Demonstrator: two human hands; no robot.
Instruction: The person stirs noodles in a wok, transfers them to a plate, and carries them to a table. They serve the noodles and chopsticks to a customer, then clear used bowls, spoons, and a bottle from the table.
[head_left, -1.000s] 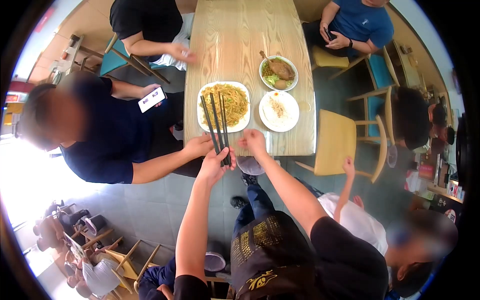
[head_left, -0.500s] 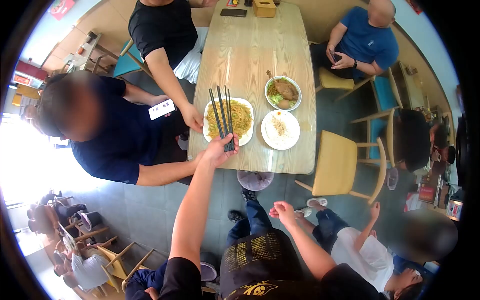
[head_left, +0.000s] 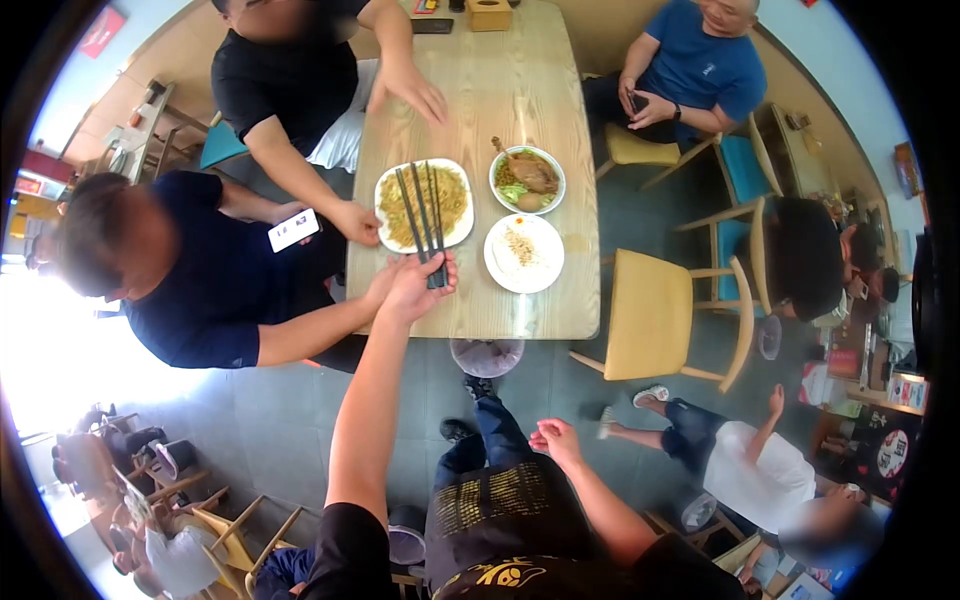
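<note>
Several dark chopsticks point(head_left: 424, 215) are in the closed fingers of my left hand point(head_left: 412, 285), their long ends reaching over a white plate of noodles point(head_left: 390, 233). A co-worker's hand point(head_left: 383, 282) comes in from the left and touches or overlaps my left hand; the exact contact is hidden. Another person's hand point(head_left: 355, 222) is at the plate's left rim. Low in front of my body, my right hand point(head_left: 556, 442) hangs with loosely bent fingers and nothing visible in it.
A bowl with a meat leg and egg point(head_left: 527, 180) and a white plate of pale food point(head_left: 524, 255) stand on the wooden table point(head_left: 480, 315). A bin point(head_left: 487, 357) sits under its near edge, a yellow chair point(head_left: 648, 315) at right. People sit on both sides.
The view has shifted, so the table appears farther left. The co-worker's hand has come forward to my left hand and the chopsticks. The person in black now stretches a second hand over the table.
</note>
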